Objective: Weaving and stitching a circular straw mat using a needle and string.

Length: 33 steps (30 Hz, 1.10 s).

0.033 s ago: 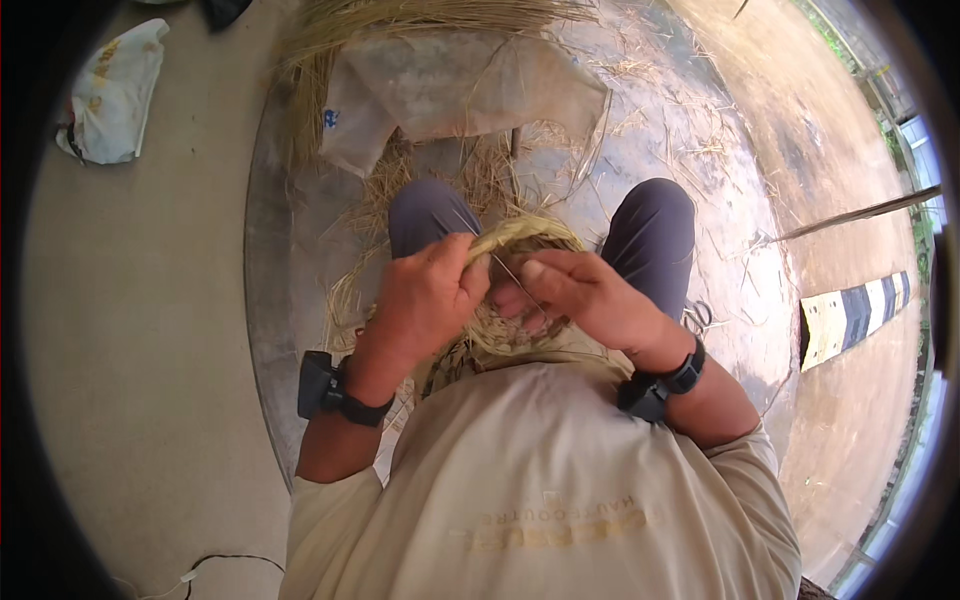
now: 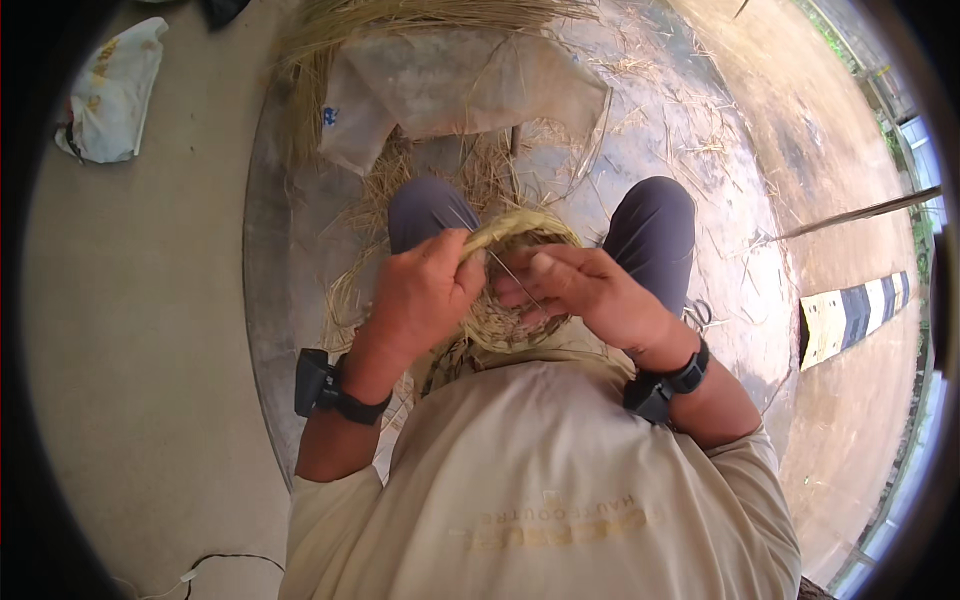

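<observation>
A small round basket (image 2: 503, 333) of woven straw sits in my lap, its mouth facing up and its rim wrapped in yellowish-green straw. My left hand (image 2: 425, 293) is closed on the left side of the rim, thumb pressed against the inner edge. Across the opening runs a thin straw strand (image 2: 507, 268), from near my left thumb toward my right hand (image 2: 595, 297). The fingers of that hand curl into the basket under the thumb and appear to hold the strand; its end is hidden.
Beyond my knees lies a bundle of long straw (image 2: 430, 14) with a translucent plastic sheet (image 2: 460, 85). Loose straw is scattered over the dark mat (image 2: 660, 130). Scissors (image 2: 699, 314) rest beside my right knee. A white bag (image 2: 117, 95) is far left, a striped block (image 2: 855, 320) at right.
The right thumb has shifted slightly rightward, away from the strand. My left hand and the basket rim have moved only slightly.
</observation>
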Each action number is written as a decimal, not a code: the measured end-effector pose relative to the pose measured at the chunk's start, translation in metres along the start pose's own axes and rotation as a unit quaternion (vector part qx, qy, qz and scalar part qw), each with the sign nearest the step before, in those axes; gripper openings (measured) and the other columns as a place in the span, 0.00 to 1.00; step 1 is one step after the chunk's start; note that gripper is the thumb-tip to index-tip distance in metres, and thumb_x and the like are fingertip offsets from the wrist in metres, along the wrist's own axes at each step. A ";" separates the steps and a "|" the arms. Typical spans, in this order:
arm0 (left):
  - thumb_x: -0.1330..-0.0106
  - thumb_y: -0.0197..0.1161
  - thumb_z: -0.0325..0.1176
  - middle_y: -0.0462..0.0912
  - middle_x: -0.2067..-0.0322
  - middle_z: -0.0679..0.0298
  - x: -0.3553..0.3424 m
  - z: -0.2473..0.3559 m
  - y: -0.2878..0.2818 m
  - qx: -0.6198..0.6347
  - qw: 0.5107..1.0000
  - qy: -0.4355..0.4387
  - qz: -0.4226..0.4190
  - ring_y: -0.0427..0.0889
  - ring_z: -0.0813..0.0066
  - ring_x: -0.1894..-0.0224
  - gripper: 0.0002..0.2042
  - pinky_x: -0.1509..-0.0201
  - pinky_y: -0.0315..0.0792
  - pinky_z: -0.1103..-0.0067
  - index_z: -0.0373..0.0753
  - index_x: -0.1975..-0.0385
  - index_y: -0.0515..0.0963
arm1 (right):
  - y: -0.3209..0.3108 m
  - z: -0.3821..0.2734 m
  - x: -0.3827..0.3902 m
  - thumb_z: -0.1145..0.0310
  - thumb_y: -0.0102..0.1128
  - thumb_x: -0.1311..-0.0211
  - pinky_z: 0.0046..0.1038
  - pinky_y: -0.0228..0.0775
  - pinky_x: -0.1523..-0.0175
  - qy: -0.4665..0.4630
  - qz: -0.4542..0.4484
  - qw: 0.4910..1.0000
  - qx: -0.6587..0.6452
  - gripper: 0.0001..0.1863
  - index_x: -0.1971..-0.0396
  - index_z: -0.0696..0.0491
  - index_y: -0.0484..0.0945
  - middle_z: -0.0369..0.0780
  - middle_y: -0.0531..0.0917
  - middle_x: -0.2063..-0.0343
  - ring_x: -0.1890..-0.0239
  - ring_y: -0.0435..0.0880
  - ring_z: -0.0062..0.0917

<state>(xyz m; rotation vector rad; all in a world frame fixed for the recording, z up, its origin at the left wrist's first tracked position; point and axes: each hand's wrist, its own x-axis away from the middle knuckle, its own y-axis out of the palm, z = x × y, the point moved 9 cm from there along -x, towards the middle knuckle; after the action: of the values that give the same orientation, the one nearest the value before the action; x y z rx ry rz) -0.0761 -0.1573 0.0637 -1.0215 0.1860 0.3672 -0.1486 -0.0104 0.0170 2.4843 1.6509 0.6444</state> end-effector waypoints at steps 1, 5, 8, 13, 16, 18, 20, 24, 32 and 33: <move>0.30 0.66 0.31 0.86 0.67 0.47 0.001 -0.004 -0.001 0.000 1.000 -0.005 0.002 0.88 0.45 0.66 0.08 0.66 0.80 0.61 0.36 0.55 0.81 | -0.003 -0.001 0.003 0.60 0.47 0.14 0.32 0.80 0.40 -0.006 0.002 1.000 -0.021 0.22 0.37 0.62 0.76 0.47 0.85 0.46 0.43 0.85 0.30; 0.29 0.66 0.32 0.86 0.68 0.47 0.002 -0.008 -0.004 -0.006 1.000 -0.021 0.007 0.88 0.44 0.67 0.09 0.66 0.79 0.61 0.36 0.54 0.81 | -0.005 -0.017 0.021 0.67 0.48 0.15 0.33 0.77 0.35 -0.079 -0.016 0.996 0.041 0.21 0.33 0.62 0.73 0.46 0.82 0.38 0.38 0.83 0.32; 0.28 0.65 0.32 0.85 0.71 0.47 0.000 -0.006 -0.004 -0.004 1.000 -0.023 0.008 0.87 0.44 0.69 0.08 0.67 0.79 0.60 0.37 0.54 0.81 | 0.000 -0.022 0.040 0.75 0.56 0.22 0.30 0.80 0.39 -0.150 0.003 0.979 0.134 0.19 0.35 0.62 0.75 0.43 0.85 0.43 0.41 0.84 0.27; 0.28 0.65 0.33 0.85 0.73 0.47 -0.001 -0.006 -0.008 -0.006 0.999 -0.030 0.010 0.87 0.45 0.70 0.08 0.69 0.78 0.61 0.37 0.55 0.81 | 0.006 -0.027 0.043 0.84 0.58 0.28 0.28 0.82 0.42 -0.204 0.036 0.934 0.293 0.18 0.41 0.60 0.77 0.42 0.87 0.48 0.46 0.88 0.25; 0.28 0.65 0.32 0.84 0.74 0.47 -0.003 -0.004 -0.008 -0.003 1.000 -0.030 0.010 0.87 0.45 0.71 0.08 0.69 0.78 0.61 0.36 0.56 0.81 | 0.002 -0.009 0.036 0.86 0.58 0.29 0.27 0.82 0.42 -0.180 0.049 0.969 0.161 0.17 0.43 0.60 0.78 0.40 0.87 0.51 0.48 0.89 0.24; 0.28 0.65 0.32 0.84 0.74 0.47 -0.004 -0.003 -0.009 -0.005 0.999 -0.032 0.010 0.87 0.45 0.71 0.08 0.69 0.77 0.61 0.36 0.56 0.81 | 0.000 0.001 0.032 0.87 0.58 0.29 0.27 0.82 0.42 -0.169 0.049 0.982 0.076 0.16 0.44 0.60 0.78 0.39 0.87 0.51 0.49 0.89 0.24; 0.28 0.65 0.32 0.83 0.74 0.47 -0.004 -0.003 -0.009 -0.012 0.999 -0.035 0.012 0.86 0.45 0.72 0.08 0.69 0.77 0.61 0.36 0.57 0.81 | -0.002 0.005 0.029 0.87 0.59 0.29 0.26 0.82 0.42 -0.154 0.042 0.987 0.026 0.16 0.44 0.60 0.79 0.38 0.87 0.51 0.49 0.89 0.24; 0.30 0.65 0.33 0.85 0.72 0.48 -0.004 -0.002 -0.008 -0.009 0.999 -0.037 0.013 0.86 0.44 0.71 0.07 0.70 0.78 0.58 0.36 0.64 0.78 | -0.003 0.013 0.028 0.84 0.60 0.26 0.25 0.83 0.44 -0.113 0.021 0.993 -0.036 0.13 0.45 0.59 0.80 0.38 0.87 0.51 0.48 0.89 0.24; 0.29 0.64 0.32 0.84 0.74 0.46 -0.004 -0.006 -0.003 -0.006 0.998 -0.055 -0.007 0.87 0.47 0.72 0.08 0.68 0.78 0.62 0.34 0.56 0.81 | -0.009 0.015 0.030 0.79 0.63 0.25 0.23 0.84 0.51 -0.079 0.066 0.994 -0.035 0.10 0.47 0.61 0.82 0.38 0.89 0.56 0.53 0.90 0.21; 0.29 0.64 0.32 0.84 0.74 0.46 -0.005 -0.005 -0.003 -0.008 0.999 -0.053 -0.006 0.87 0.47 0.72 0.08 0.68 0.78 0.62 0.34 0.56 0.81 | -0.010 0.016 0.030 0.78 0.64 0.25 0.23 0.84 0.52 -0.080 0.069 0.994 -0.040 0.10 0.48 0.61 0.83 0.38 0.89 0.57 0.53 0.90 0.21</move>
<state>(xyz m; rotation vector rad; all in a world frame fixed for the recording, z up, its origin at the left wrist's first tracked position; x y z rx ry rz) -0.0794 -0.1638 0.0648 -1.0151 0.0813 0.4111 -0.1412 0.0231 0.0085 2.5338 1.3814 0.4983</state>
